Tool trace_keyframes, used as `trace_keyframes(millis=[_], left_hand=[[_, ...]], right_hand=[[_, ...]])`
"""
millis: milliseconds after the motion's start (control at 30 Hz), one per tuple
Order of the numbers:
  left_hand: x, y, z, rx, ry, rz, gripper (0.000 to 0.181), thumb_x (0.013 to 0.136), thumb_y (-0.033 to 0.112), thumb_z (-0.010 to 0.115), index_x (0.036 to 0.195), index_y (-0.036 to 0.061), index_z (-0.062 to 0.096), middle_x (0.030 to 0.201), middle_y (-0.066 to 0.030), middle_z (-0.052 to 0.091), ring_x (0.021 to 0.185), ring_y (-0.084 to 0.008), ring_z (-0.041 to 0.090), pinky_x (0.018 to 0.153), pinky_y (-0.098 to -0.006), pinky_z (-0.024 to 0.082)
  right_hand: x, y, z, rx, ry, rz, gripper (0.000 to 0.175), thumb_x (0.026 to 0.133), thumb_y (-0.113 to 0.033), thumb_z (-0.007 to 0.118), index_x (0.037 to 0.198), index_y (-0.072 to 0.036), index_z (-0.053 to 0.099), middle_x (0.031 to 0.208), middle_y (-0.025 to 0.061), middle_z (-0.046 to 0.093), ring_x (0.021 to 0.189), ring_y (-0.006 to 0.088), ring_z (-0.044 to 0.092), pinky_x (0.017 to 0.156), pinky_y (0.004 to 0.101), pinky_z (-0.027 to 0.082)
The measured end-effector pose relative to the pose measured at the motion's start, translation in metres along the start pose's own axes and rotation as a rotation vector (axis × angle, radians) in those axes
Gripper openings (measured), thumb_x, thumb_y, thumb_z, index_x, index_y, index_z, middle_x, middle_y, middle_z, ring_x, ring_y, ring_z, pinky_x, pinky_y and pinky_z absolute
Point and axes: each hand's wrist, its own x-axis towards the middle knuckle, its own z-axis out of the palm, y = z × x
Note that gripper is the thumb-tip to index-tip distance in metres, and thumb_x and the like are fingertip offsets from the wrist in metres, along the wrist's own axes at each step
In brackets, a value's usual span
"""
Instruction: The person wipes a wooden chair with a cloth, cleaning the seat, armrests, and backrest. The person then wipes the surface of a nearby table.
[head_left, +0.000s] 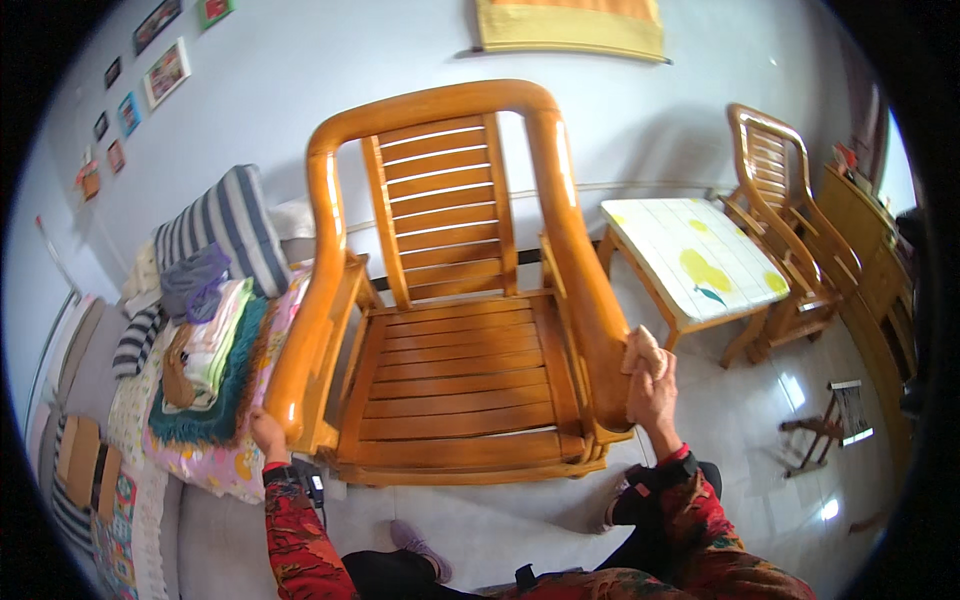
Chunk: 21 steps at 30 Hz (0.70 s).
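A wooden slatted armchair (457, 367) with thick, glossy curved arms faces me. My left hand (268, 433) grips the front end of its left armrest (287, 390) from the outer side; part of the fingers is hidden. At the opposite armrest (600, 360), my right hand (654, 394) holds a folded beige cloth (643, 352) against the outer side near the front. The seat and slatted back (446, 202) stand between my two hands.
Left of the chair, a sofa or bed carries folded textiles (217, 345) and a striped cushion (225, 225). To the right stand a small table (652, 255) with a lemon-patterned cover, another wooden chair (780, 187) and a folding stool (825, 427) on the tiled floor.
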Motion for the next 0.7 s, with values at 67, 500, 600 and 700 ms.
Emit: trace_keyframes(millis=[67, 500, 600, 700], left_hand=[[0.006, -0.001, -0.006, 0.151, -0.049, 0.006, 0.066, 0.106, 0.049, 0.032, 0.110, -0.0070, 0.068, 0.116, -0.0336, 0.067, 0.110, -0.0501, 0.065, 0.096, -0.0546, 0.050], [-0.113, 0.039, -0.023, -0.266, -0.529, 0.244, 0.047, 0.086, 0.022, 0.071, 0.124, -0.0050, 0.064, 0.116, -0.0196, 0.073, 0.107, -0.0372, 0.069, 0.095, -0.0427, 0.054], [-0.199, 0.073, -0.040, -0.202, -0.732, 0.325, 0.046, 0.091, 0.031, 0.072, 0.122, -0.0016, 0.069, 0.117, -0.0156, 0.072, 0.112, -0.0261, 0.067, 0.100, -0.0382, 0.051], [-0.273, 0.117, -0.058, -0.288, -1.040, 0.312, 0.035, 0.093, 0.023, 0.073, 0.120, 0.0001, 0.070, 0.112, -0.0121, 0.074, 0.104, -0.0193, 0.069, 0.092, -0.0333, 0.054]], right_hand=[[-0.005, -0.009, 0.002, -0.022, 0.045, -0.067, 0.031, 0.103, -0.021, 0.052, 0.129, -0.007, 0.060, 0.118, 0.0157, 0.062, 0.111, 0.0327, 0.064, 0.097, 0.0393, 0.050], [-0.012, 0.014, 0.002, -0.332, 0.046, -0.255, 0.032, 0.098, -0.021, 0.056, 0.129, -0.014, 0.057, 0.136, 0.0177, 0.049, 0.100, 0.0427, 0.055, 0.081, 0.0474, 0.056], [-0.011, 0.019, 0.004, -0.216, 0.053, -0.146, 0.032, 0.098, -0.023, 0.056, 0.128, -0.013, 0.057, 0.134, 0.0176, 0.050, 0.101, 0.0437, 0.057, 0.082, 0.0498, 0.055], [-0.007, 0.024, 0.000, -0.014, 0.007, 0.044, 0.031, 0.102, -0.029, 0.054, 0.128, -0.013, 0.057, 0.131, 0.0193, 0.053, 0.095, 0.0452, 0.062, 0.084, 0.0520, 0.054]])
